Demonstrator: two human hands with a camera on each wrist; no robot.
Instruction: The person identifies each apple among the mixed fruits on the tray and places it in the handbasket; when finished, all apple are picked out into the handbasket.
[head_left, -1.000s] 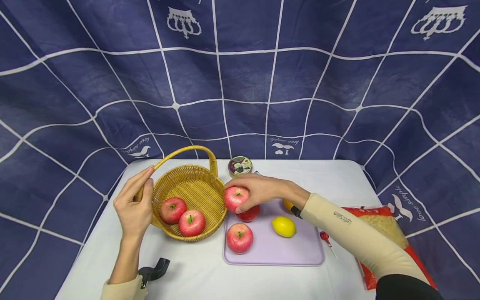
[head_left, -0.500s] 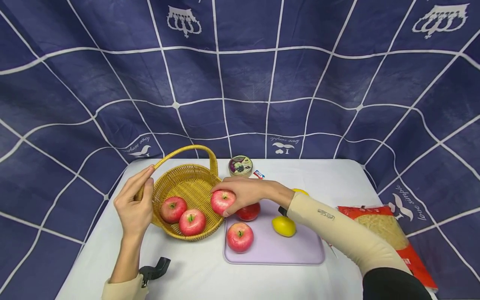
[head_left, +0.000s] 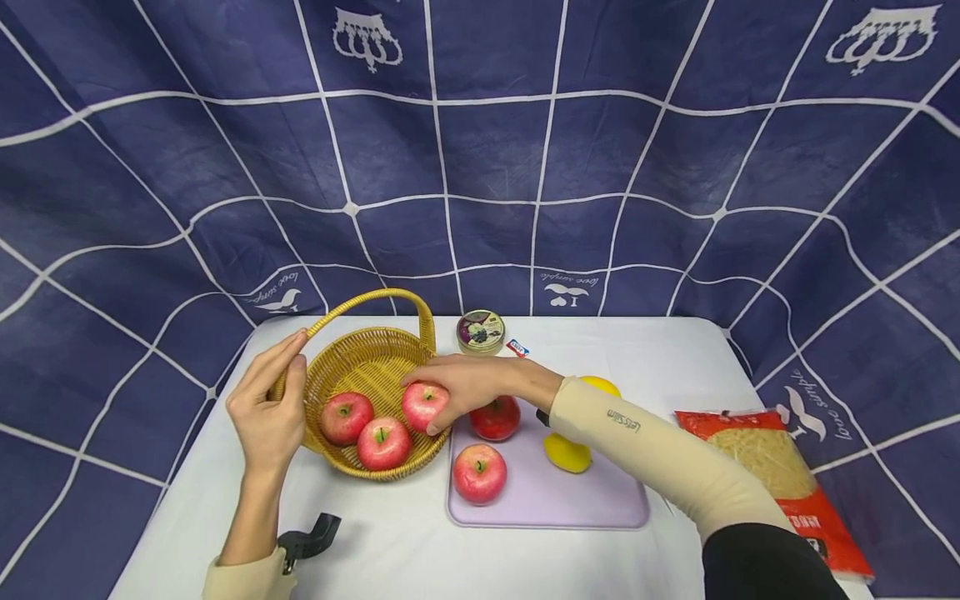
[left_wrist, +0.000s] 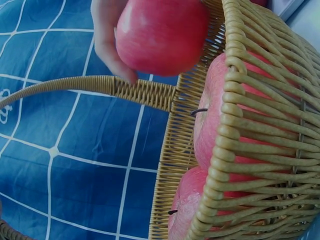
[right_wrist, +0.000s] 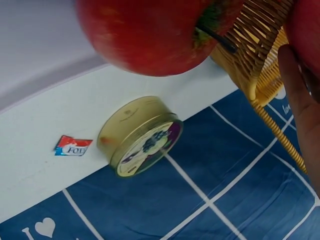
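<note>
My right hand (head_left: 468,387) grips a red apple (head_left: 424,405) over the right side of a yellow wicker basket (head_left: 375,375). In the left wrist view that apple (left_wrist: 162,37) hangs above the basket's rim, fingers round its far side. Two apples, one left (head_left: 347,418) and one nearer (head_left: 384,444), lie inside the basket. At the basket's left, my left hand (head_left: 270,404) holds the arched handle (head_left: 367,298). Beside the basket a lilac tray (head_left: 551,508) bears a darker red apple (head_left: 495,417), a paler apple (head_left: 479,473) and a lemon (head_left: 567,452) partly under the right sleeve.
Behind the tray stand a round tin (head_left: 481,332) and a small red-and-blue wrapper (head_left: 517,348). Another yellow thing (head_left: 600,386) shows past the right forearm, mostly hidden. A red bag (head_left: 780,475) lies at the right table edge. Blue checked cloth hangs behind.
My right hand has carried its apple leftward from above the tray to over the basket, uncovering the darker apple and the wrapper. The left hand has stayed on the handle.
</note>
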